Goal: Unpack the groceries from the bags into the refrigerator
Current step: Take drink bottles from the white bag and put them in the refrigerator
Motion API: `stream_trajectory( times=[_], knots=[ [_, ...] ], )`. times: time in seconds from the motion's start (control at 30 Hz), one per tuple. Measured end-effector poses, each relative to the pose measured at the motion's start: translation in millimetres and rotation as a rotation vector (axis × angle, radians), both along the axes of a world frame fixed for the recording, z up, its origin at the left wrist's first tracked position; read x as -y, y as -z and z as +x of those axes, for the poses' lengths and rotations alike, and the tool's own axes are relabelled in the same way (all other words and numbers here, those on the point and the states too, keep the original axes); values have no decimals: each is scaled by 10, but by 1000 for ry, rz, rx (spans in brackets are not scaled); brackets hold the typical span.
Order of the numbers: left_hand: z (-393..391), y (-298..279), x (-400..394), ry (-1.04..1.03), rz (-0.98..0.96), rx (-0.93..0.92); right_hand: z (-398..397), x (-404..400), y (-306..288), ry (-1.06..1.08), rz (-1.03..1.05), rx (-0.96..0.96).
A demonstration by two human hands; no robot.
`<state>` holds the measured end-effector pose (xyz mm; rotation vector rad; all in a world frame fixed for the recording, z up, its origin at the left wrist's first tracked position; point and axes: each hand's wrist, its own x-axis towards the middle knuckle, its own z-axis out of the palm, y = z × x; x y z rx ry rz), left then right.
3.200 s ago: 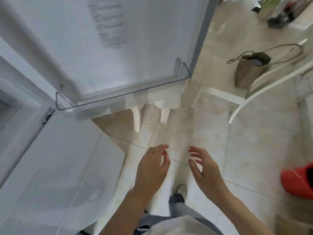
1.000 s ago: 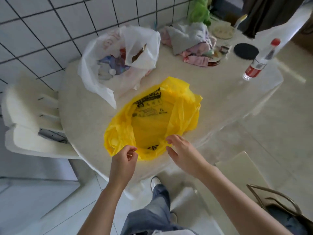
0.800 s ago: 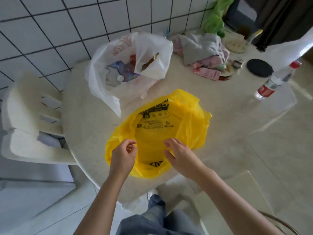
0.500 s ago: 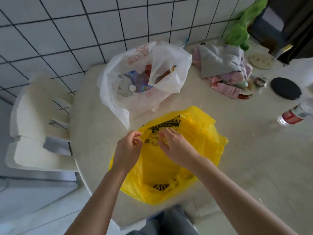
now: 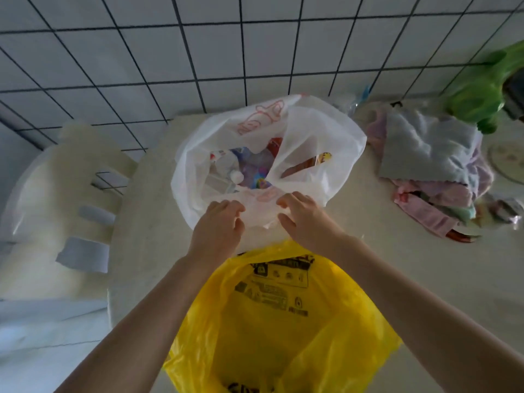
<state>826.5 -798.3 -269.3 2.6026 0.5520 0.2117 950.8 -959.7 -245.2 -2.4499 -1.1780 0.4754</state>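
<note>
Head view: both hands at the near rim of the white bag [image 5: 317,154], opening it.

The left hand [image 5: 219,225] and right hand [image 5: 304,219] curl their fingers [image 5: 226,205] onto the rim, apparently pinching the plastic. Groceries [image 5: 243,171] lie inside, just beyond the fingers; the yellow bag [image 5: 278,321] sags below the wrists on the table [image 5: 397,265]. Next, judged: spread the rim and lift an item out.
</note>
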Motion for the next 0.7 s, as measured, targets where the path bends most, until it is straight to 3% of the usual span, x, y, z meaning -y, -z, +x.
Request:
stream_trajectory(
  times=[0.2, 0.3, 0.4, 0.7],
  knots=[
    [351, 153, -193, 168, 242, -85, 513, -445, 134, -6, -2, 180],
    [509, 208, -357, 194, 316, -188, 682, -733, 205, -122, -102, 304],
    [629, 288, -503, 214, 386, -234, 804, -945, 249, -141, -107, 313],
    [914, 486, -656, 157, 367, -392, 1024, -779, 493, -62, -430, 307]
  ],
)
